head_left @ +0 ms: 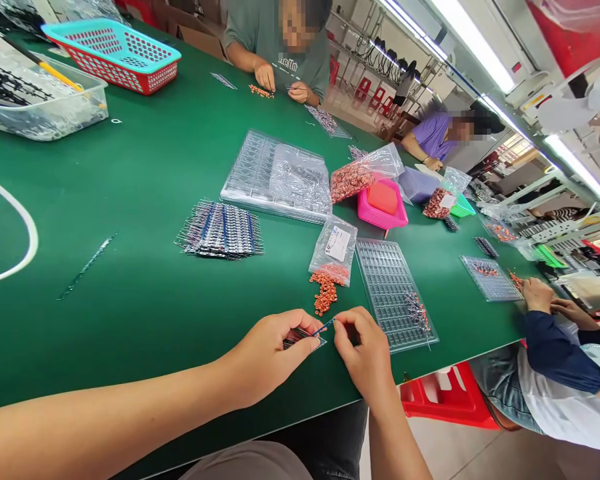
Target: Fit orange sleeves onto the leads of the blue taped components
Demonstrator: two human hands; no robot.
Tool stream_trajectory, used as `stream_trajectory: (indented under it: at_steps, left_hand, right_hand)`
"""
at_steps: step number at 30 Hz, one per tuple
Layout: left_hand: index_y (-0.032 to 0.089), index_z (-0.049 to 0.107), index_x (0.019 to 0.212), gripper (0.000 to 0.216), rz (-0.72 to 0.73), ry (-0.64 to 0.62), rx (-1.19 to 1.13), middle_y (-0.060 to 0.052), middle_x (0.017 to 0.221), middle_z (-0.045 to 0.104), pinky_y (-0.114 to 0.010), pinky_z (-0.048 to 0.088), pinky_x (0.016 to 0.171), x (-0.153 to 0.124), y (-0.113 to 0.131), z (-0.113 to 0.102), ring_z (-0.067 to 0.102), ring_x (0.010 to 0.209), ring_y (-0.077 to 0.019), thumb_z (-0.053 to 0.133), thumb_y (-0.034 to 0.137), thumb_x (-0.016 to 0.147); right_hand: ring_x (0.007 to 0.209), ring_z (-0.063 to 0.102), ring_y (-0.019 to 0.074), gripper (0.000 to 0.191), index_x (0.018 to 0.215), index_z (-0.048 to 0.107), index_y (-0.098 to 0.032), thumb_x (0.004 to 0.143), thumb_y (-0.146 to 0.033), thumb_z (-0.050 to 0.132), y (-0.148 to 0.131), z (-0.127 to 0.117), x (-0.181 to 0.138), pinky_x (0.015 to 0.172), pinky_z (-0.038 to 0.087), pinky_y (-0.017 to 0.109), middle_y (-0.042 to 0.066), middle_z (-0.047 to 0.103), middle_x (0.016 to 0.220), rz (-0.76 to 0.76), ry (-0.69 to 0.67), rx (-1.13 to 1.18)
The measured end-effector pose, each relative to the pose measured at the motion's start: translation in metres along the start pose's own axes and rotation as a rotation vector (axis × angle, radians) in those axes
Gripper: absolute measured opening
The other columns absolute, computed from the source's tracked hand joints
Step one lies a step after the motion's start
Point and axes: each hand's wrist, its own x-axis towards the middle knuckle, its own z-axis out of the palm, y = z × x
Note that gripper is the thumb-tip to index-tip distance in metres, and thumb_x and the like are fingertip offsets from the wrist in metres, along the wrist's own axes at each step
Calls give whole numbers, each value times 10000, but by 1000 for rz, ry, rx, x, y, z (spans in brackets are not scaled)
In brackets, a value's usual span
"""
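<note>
My left hand (pixel 275 350) rests on the green table (pixel 130 173) near its front edge, fingers pinched on a small strip of taped wire-lead components (pixel 300 335). My right hand (pixel 363 350) is closed in a pinch on a thin blue lead (pixel 326 326) sticking out of that strip. Just beyond the hands lies a loose pile of small orange rings (pixel 325 293) spilling from a clear labelled bag (pixel 334 250). A clear compartment tray (pixel 394 293) with a few finished pieces lies to the right of my right hand.
A stack of taped component strips (pixel 221 230) lies mid-table, with clear trays under plastic (pixel 275 177) and a pink box (pixel 383 207) behind. A teal and red basket (pixel 113 53) and a clear bin (pixel 40 100) sit far left. Three other people work along the far and right edges.
</note>
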Motion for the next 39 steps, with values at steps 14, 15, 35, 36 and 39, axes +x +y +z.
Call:
stream_trajectory:
  at_steps: [14, 15, 35, 36, 39]
  left_hand:
    - [208, 636, 861, 55, 21, -62, -250, -74, 1149, 763, -415, 478, 1090, -14, -2, 10, 635, 1246, -244, 619, 246, 897]
    - [210, 633, 855, 53, 9, -66, -280, -73, 1139, 766, -418, 473, 1098, -14, -2, 11, 627, 1259, -245, 625, 246, 892]
    - [193, 620, 847, 34, 7, -71, -325, -73, 1131, 748, -397, 512, 1036, -12, -1, 12, 679, 1113, -226, 629, 219, 867]
    - [191, 619, 847, 35, 12, -74, -323, -72, 1129, 746, -395, 511, 1033, -11, -1, 11, 678, 1108, -225, 627, 218, 869]
    - [186, 619, 852, 35, 21, -74, -322, -76, 1120, 738, -392, 510, 1024, -12, -1, 10, 673, 1094, -224, 621, 212, 875]
  right_hand:
    - [756, 616, 177, 197, 1017, 680, -280, 924, -123, 605, -7, 12, -41, 620, 494, 296, 26, 633, 851, 13, 246, 307]
    - [755, 616, 176, 219, 1028, 677, -285, 921, -110, 603, -7, 12, -41, 624, 499, 298, 25, 632, 852, 2, 247, 311]
    - [794, 650, 173, 321, 1072, 650, -273, 885, -18, 597, -9, 16, -41, 659, 539, 314, 23, 690, 885, -70, 286, 284]
    - [793, 654, 168, 323, 1074, 652, -267, 883, -11, 597, -9, 16, -41, 657, 543, 309, 22, 692, 889, -82, 284, 283]
    - [791, 658, 155, 319, 1065, 664, -247, 877, 4, 602, -9, 15, -40, 657, 545, 290, 20, 691, 892, -104, 279, 276]
